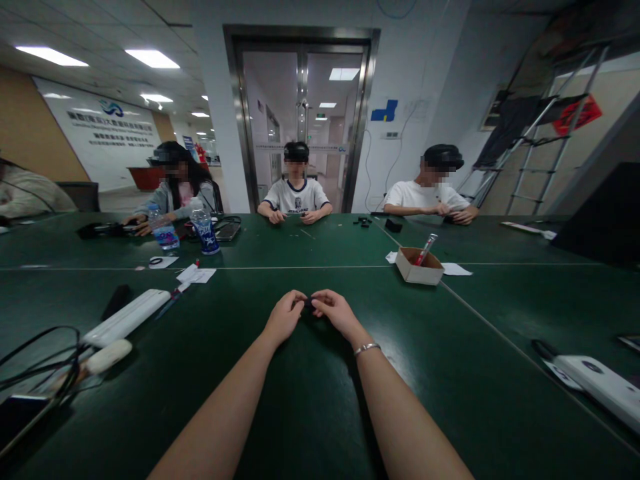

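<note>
Both of my arms reach forward over the green table (320, 400). Between my fingertips is a small black object (309, 303), too small to make out its kind. My left hand (286, 316) pinches its left end, and my right hand (337, 312) pinches its right end. The fingers of both hands are closed and partly cover it. A silver bracelet (367, 348) sits on my right wrist.
A cardboard box (419, 272) holding a red-and-white tube stands ahead right. Two water bottles (204, 227), papers (197, 275), a white power strip (127, 317) and cables (75, 360) lie left. Another white device (600, 383) is right. Several people sit across the table.
</note>
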`<state>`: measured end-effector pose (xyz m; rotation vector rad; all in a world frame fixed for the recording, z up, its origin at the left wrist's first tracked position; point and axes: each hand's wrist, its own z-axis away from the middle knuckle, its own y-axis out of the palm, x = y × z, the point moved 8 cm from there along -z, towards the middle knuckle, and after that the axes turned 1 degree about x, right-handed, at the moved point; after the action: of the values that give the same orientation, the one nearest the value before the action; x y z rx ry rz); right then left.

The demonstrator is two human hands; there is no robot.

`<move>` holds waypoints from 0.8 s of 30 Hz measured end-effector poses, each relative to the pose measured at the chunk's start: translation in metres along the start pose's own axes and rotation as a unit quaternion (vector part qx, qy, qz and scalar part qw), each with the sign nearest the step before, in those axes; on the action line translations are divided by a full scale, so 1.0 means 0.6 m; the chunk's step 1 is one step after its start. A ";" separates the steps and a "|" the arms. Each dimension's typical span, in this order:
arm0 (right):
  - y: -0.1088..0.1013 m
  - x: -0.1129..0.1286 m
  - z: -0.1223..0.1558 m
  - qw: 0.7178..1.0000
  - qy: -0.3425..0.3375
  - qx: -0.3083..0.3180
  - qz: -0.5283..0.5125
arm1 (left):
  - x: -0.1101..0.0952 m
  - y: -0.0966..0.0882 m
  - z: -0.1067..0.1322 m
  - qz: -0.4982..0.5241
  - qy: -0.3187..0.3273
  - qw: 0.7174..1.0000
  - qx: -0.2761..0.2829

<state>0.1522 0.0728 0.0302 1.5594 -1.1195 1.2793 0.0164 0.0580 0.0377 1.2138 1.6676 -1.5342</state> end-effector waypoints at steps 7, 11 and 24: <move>0.001 0.000 -0.001 1.000 0.004 0.000 -0.001 | 0.001 0.001 0.002 -0.015 -0.012 1.000 0.007; 0.000 0.000 0.000 1.000 0.003 -0.002 0.002 | 0.003 0.000 0.002 -0.025 -0.026 0.999 0.006; -0.001 0.001 -0.001 1.000 0.001 -0.002 0.004 | 0.002 0.000 -0.001 -0.001 0.001 1.000 -0.004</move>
<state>0.1529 0.0732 0.0308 1.5515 -1.1276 1.2833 0.0162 0.0588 0.0369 1.2097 1.6752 -1.5277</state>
